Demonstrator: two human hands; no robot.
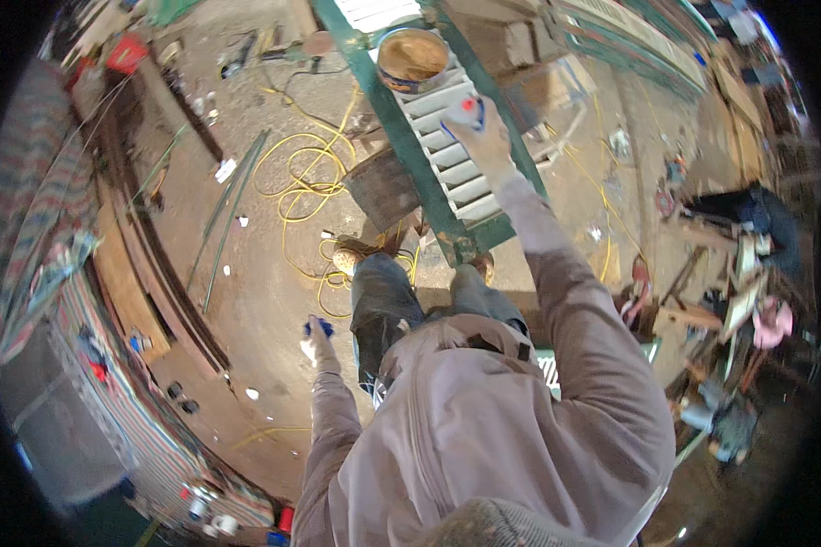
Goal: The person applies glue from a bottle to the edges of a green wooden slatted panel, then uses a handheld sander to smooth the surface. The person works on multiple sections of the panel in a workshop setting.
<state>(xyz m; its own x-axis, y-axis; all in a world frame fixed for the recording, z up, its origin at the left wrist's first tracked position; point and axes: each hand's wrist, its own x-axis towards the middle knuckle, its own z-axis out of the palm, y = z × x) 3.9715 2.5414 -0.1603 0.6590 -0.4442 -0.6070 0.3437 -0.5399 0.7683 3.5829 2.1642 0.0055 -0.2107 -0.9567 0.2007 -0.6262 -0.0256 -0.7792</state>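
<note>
A long louvred shutter (pixel 465 187) with a green frame and white slats extends away from my feet. My right hand (pixel 486 146) reaches over its slats, closed on a small white object (pixel 468 111) with a red spot; motion blur hides its kind. Just beyond that hand, a round tub (pixel 413 60) of brown material rests on the shutter. My left hand (pixel 318 345) hangs low beside my left leg, above the floor. Its fingers look curled, with dark blue at the tips; what they hold, if anything, is unclear. Both hands appear whitish with blue parts, perhaps gloves.
A yellow cable (pixel 306 173) lies coiled on the floor left of the shutter. Long boards (pixel 160 283) run along the left side beside striped sheeting (pixel 141 365). More green frames (pixel 629 41) lean at the far right. Wood scraps (pixel 734 301) clutter the right.
</note>
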